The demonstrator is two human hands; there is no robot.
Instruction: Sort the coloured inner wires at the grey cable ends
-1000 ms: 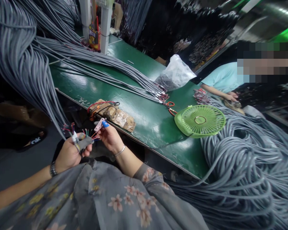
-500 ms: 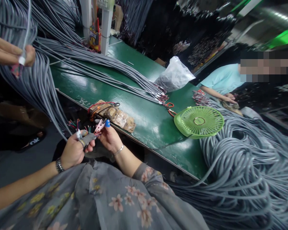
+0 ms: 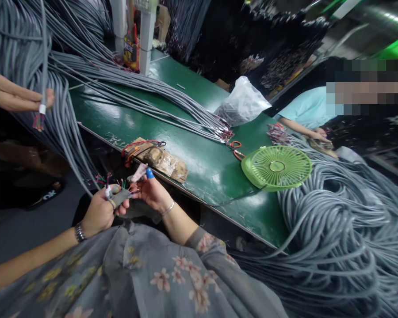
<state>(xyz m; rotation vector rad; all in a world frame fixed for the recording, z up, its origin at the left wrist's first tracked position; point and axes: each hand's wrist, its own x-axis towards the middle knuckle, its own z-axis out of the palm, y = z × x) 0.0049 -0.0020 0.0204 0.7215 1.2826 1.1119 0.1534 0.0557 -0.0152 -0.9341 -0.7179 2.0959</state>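
Observation:
My left hand (image 3: 99, 211), with a dark watch at the wrist and a grey covering on the thumb, is closed around a grey cable end. The cable's white collar (image 3: 108, 191) and fanned coloured wires (image 3: 123, 184) stick out above the fingers. Close beside it, my right hand (image 3: 154, 195) wears a blue finger cover (image 3: 149, 172) and a bracelet. It grips a pink clip-like tool (image 3: 138, 172), blurred by motion, near the thin wires between the hands. Part of the right fingers is hidden.
Another person's hand (image 3: 16, 93) holds a grey cable at left. On the green table (image 3: 202, 170) are a taped block (image 3: 166, 161), a green fan (image 3: 275, 167), a plastic bag (image 3: 242, 104) and cable bundles (image 3: 172, 95). Coiled cables (image 3: 338, 234) lie at right; a co-worker (image 3: 305, 108) sits beyond.
The other person's hand at left has lowered its cable end slightly, turning the wire tips downward. My hands stay close together; the pink tool has shifted a little and is now blurred.

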